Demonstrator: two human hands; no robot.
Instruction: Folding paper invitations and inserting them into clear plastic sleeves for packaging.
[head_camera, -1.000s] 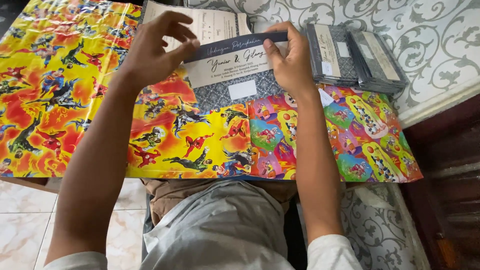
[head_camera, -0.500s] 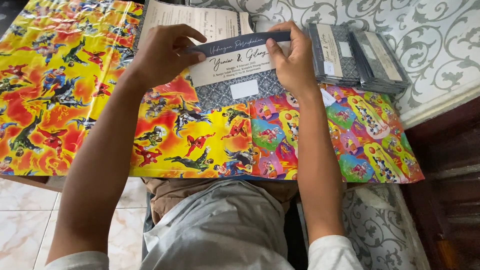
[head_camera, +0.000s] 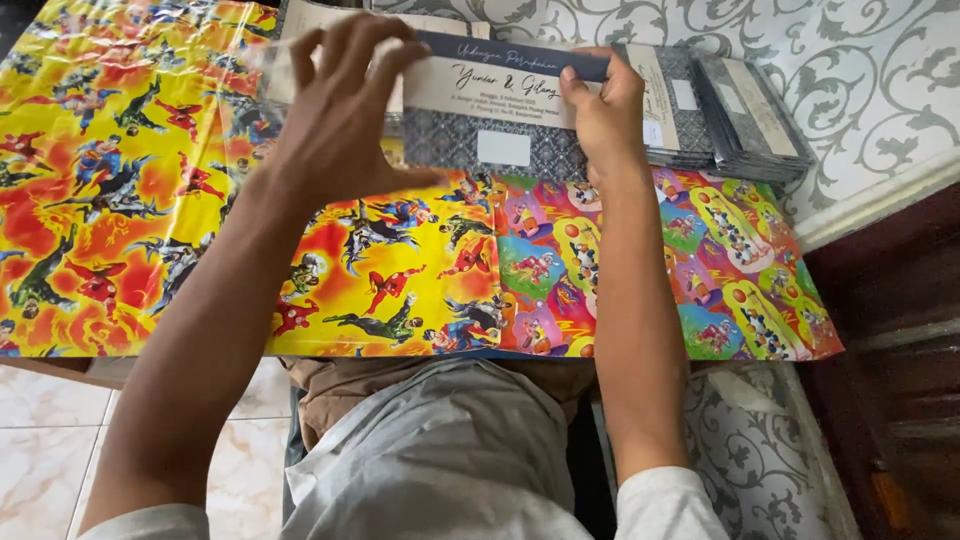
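Since half a second ago the left hand has slid toward the card's left end, its fingers now spread and lifted over what looks like a clear plastic sleeve, though glare makes that hard to confirm. The right hand stays put, thumb and fingers clamped on the right end of the invitation card, a long card with a dark blue band above a pale panel. That suggests the card is being drawn into or squared up with its cover.

From the head view, the card is held just above the desk, over the bright comic-print wrapping paper and a second, multicoloured sheet. A stack of similar invitations lies just beside the right hand, crowding that side. Leftward the paper offers open room; its near edge overhangs the person's lap.
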